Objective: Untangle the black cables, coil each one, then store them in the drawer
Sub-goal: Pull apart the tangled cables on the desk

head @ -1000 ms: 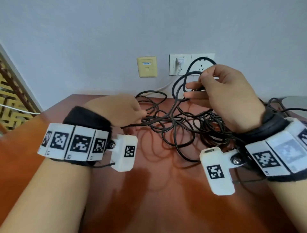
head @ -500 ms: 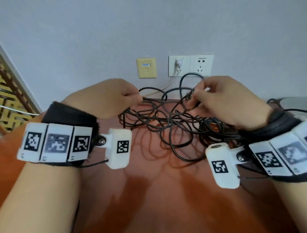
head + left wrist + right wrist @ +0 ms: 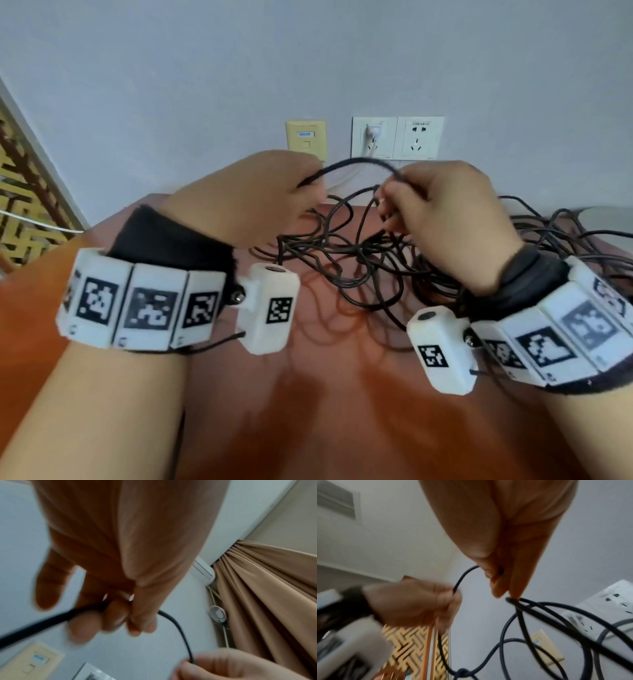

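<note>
Arching between left hand (image 3: 253, 192) and right hand (image 3: 442, 212); thin, smooth black cable (image 3: 356, 163).

Both my forearms reach forward, raised side by side with the backs of the hands up. My left hand (image 3: 253, 192) pinches a black cable (image 3: 356, 163) between thumb and curled fingers; my right hand (image 3: 445, 212) pinches the same strand just beside it, knuckles bent

Open reddish surface (image 3: 308, 411) near the body, below both wrists. Farther back, blocked by tangled black cables (image 3: 359, 267) sprawling to the right edge. Behind those, wall (image 3: 308, 68) with sockets (image 3: 397, 137) closing off.
</note>
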The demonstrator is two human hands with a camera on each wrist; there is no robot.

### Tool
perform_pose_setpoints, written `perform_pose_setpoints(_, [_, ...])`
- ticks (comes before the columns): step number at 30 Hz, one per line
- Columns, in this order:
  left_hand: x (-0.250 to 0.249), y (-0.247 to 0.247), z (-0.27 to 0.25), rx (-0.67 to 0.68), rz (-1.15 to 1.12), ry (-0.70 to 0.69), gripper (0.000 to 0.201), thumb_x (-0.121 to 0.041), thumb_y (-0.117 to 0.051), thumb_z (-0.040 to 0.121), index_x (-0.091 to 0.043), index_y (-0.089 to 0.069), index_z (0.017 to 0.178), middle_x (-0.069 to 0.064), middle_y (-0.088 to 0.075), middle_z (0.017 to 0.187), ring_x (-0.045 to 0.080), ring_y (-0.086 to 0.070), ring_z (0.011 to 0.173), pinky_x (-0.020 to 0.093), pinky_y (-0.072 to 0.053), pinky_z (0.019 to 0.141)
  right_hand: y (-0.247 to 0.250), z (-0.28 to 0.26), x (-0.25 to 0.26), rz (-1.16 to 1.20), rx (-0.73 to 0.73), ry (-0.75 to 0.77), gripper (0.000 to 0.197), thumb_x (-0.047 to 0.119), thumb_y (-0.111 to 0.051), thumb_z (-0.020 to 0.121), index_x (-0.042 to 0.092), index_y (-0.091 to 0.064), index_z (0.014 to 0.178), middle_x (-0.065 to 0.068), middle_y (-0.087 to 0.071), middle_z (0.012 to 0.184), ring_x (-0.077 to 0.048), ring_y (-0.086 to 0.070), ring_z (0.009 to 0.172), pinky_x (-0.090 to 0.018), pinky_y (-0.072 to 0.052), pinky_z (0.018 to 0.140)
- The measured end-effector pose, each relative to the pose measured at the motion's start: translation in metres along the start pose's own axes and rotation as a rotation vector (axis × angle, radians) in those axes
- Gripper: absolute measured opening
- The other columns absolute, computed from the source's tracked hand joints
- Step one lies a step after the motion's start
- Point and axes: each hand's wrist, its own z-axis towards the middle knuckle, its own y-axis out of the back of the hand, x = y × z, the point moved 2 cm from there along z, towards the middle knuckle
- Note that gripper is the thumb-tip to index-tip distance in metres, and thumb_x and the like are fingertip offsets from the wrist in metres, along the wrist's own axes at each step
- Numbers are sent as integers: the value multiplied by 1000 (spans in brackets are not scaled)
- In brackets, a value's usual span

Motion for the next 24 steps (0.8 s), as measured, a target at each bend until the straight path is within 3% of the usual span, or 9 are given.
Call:
perform_pose_setpoints(4, [39, 4, -6, 128, -10, 197, 28, -25, -49, 99, -18, -60, 75, -6, -52, 60, 3, -46, 55, 24, -31, 56, 12, 13, -24, 215, -156, -128, 25, 20, -55, 92, 14, -71, 74, -1, -73, 70, -12, -73, 68, -46, -58, 79])
perform_pose_setpoints(7, [53, 4, -6, 131, -19, 251, 31, -22, -48, 99, -19, -61, 72, -17, -55, 53, -4, -47, 51, 18, -27, 50, 4, 15, -35, 124, -134, -162, 22, 23, -57, 92, 16, -73, 77, 1, -73, 68, -12, -73, 72, -44, -57, 80])
perform_pose_setpoints(9, [56, 3, -4, 61, 4, 253, 31, -20, -47, 100, -21, -58, 71, -12, -58, 63, 1, -51, 62, 21, -29, 55, -4, 14, -39, 52, -56, -196, 22, 18, -54, 93, 16, -72, 80, 1, -73, 71, -13, -72, 75, -37, -57, 79])
perform_pose_setpoints(10, [56, 4, -3, 4, 5, 246, 29, -18, -47, 100, -22, -57, 72, -9, -60, 72, 11, -53, 71, 23, -32, 58, -8, 14, -39, 30, 6, -204, 20, 15, -53, 92, 16, -71, 82, 0, -73, 73, -15, -72, 76, -36, -57, 79])
perform_pose_setpoints(13, [62, 13, -4, -197, -35, 270, 21, -14, -50, 97, -15, -61, 80, 6, -66, 83, 25, -58, 83, 31, -38, 67, -22, 10, -23, -143, 155, -111, 11, 21, -59, 89, 14, -65, 96, -3, -70, 89, -23, -66, 87, -31, -48, 79])
perform_pose_setpoints(16, [76, 30, -16, -386, -7, 347, 18, -14, -54, 96, -14, -65, 81, 8, -66, 82, 28, -61, 81, 33, -40, 70, -33, 10, 5, -108, 203, -25, 53, 31, -63, 89, 19, -47, 138, 0, -60, 129, -19, -59, 111, -30, -43, 97])
perform_pose_setpoints(20, [87, 56, -38, -564, 82, 417, 12, -19, -64, 91, -15, -68, 81, -1, -58, 69, 23, -54, 68, 29, -30, 56, -37, 14, 33, -63, 253, 91, 54, 30, -62, 91, 25, -45, 141, 6, -57, 132, -8, -62, 99, -22, -43, 93])
perform_pose_setpoints(23, [65, 55, -33, -526, 55, 313, 11, -21, -67, 89, -19, -71, 78, -11, -59, 69, 5, -52, 61, 16, -33, 55, -33, 18, 46, -21, 222, 121, 54, 28, -64, 89, 27, -46, 140, 11, -57, 130, 0, -56, 97, -16, -40, 91])
perform_pose_setpoints(24, [54, 50, -27, -487, 51, 250, 11, -21, -67, 88, -18, -72, 79, -10, -61, 71, 6, -53, 64, 10, -33, 58, -33, 19, 50, 3, 212, 136, 54, 28, -65, 89, 27, -46, 140, 13, -56, 130, 2, -54, 97, -14, -39, 91])
